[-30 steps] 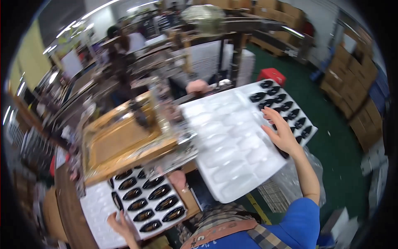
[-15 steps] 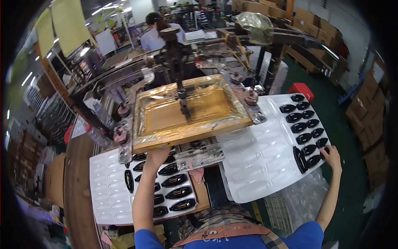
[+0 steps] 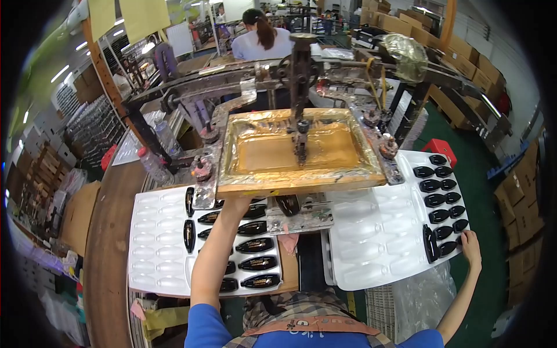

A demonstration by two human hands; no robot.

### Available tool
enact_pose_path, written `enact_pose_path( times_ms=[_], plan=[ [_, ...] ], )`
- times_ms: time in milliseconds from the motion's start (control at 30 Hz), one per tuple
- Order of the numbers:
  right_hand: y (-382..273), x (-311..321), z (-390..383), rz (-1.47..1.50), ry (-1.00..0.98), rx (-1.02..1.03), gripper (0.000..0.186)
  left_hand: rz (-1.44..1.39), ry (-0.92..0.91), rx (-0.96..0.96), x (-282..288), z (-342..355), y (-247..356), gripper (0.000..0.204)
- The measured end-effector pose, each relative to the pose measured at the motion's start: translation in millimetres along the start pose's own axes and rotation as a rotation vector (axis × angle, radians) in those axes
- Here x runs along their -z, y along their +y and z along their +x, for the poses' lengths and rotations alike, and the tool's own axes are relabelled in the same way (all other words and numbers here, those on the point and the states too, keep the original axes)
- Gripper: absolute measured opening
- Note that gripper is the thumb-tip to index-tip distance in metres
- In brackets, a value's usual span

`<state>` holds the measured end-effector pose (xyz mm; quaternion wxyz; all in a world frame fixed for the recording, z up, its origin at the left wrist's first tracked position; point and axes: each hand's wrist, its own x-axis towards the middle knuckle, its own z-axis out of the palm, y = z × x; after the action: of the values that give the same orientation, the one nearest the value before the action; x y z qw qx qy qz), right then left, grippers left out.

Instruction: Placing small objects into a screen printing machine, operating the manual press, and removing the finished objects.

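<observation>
A wooden-edged printing screen (image 3: pixel 301 188) with amber mesh sits in a metal machine in front of me. My left hand (image 3: pixel 237 206) reaches under its near left edge, its fingers hidden. Beside that hand, a white moulded tray (image 3: pixel 156 246) holds rows of glossy black tapered shells (image 3: pixel 255 245) with gold print. Another black shell (image 3: pixel 286 205) rests on the metal fixture (image 3: pixel 299 221) below the screen. My right hand (image 3: pixel 471 248) is at the edge of the right-hand white tray (image 3: pixel 371 255), fingers pinched on a small black piece (image 3: pixel 465 236) at the row's end.
Plain black pieces (image 3: pixel 434 200) line the right tray's outer side. Knobs and clamps (image 3: pixel 387 149) flank the screen. Bottles (image 3: pixel 152 165) stand at left, a red stool (image 3: pixel 441 151) behind the right tray. A person (image 3: pixel 264 43) sits beyond the machine; cartons (image 3: pixel 464 52) are stacked at right.
My view has swung left, so the machine and trays appear further right. The black shell on the fixture now shows plainly. My right hand stays by the same end of the row.
</observation>
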<state>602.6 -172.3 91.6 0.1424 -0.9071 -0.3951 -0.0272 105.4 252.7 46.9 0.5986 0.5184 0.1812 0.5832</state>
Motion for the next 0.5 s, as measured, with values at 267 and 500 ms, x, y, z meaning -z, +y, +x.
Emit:
enact_pose_path(
  times_ms=[267,500],
  plan=[
    [-44.9,7.9,4.8,-0.134,0.247,0.046,0.026,0.160,-0.127,0.094,-39.4,-70.6,97.8,0.015],
    [-277.2,-15.8,23.9,0.620,0.020,0.451,0.036,0.042,-0.199,0.026,-31.9,-97.6,125.5,0.016]
  ],
)
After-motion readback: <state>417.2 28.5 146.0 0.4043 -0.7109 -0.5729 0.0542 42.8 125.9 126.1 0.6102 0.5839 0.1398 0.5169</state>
